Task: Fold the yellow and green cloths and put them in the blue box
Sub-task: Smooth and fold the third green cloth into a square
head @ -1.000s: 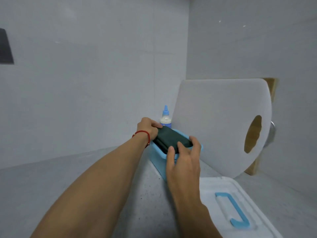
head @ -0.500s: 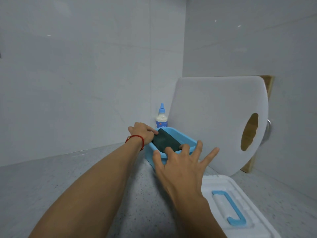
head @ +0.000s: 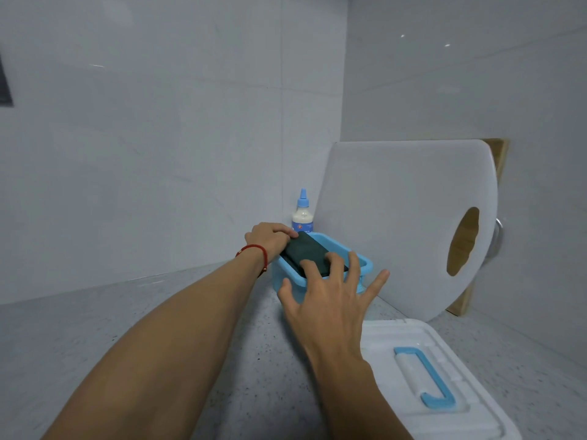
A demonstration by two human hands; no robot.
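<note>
Pressing folded green cloth (head: 313,256) into blue box (head: 365,264): right hand (head: 330,300) fingers splayed open; left hand (head: 270,239) fingers curled on far-left edge. Best pressed evenly flat.

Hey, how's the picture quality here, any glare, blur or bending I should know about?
Head view: soft, even light with faint shadows; small glare specks on the glossy wall tiles; wide-angle bending curves the white cutting board and stretches the forearms; the green cloth in the blue box reads very dark; both hands sharp, no motion blur.
</note>
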